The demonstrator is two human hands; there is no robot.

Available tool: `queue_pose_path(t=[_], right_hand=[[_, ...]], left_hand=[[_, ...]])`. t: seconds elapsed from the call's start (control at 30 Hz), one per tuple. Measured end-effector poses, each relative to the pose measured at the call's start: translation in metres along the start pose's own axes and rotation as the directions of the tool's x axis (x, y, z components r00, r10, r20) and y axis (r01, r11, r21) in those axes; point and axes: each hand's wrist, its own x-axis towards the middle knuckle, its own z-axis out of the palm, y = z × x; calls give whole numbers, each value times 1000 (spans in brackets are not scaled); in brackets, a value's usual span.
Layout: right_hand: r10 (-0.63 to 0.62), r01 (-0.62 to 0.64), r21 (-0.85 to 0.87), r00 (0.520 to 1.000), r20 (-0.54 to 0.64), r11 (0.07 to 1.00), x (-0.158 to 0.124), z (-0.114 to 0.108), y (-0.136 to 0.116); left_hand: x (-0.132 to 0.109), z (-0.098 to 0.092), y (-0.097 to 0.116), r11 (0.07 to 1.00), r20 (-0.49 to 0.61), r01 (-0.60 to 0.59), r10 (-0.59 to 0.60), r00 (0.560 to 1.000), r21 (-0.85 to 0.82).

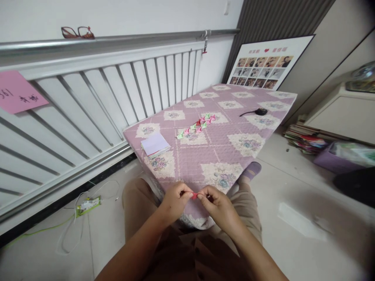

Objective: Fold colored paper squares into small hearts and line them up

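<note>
A small piece of red folded paper [194, 195] is pinched between my two hands over the near corner of the table. My left hand [177, 199] grips its left end between thumb and fingers, and my right hand [216, 201] grips its right end the same way. Farther up the cloth lie several small folded paper pieces [193, 127] in green, pink and red, set out in slanting rows. To their left sits a stack of square paper sheets [155, 145], a pale lilac one on top.
A purple floral cloth [187, 164] covers the table. The white radiator [111, 89] runs along its left side. A black object with a thin tail [260, 112] lies at the right. On the floor are a power strip [88, 205] with cables and a purple bin [334, 158].
</note>
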Motion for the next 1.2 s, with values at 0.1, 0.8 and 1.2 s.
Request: queue_pose_path(t=[0.1, 0.8, 1.2], right_hand=[[35, -36, 17, 999, 17, 999, 0, 1, 2], [452, -455, 502, 881, 136, 735, 2, 9, 13], [329, -337, 386, 940, 90, 858, -1, 10, 17]], left_hand=[[1, 0, 1, 994, 90, 94, -89, 992, -53], [-1, 12, -22, 861, 159, 250, -199, 967, -442], [0, 14, -27, 832, 148, 242, -194, 970, -500]])
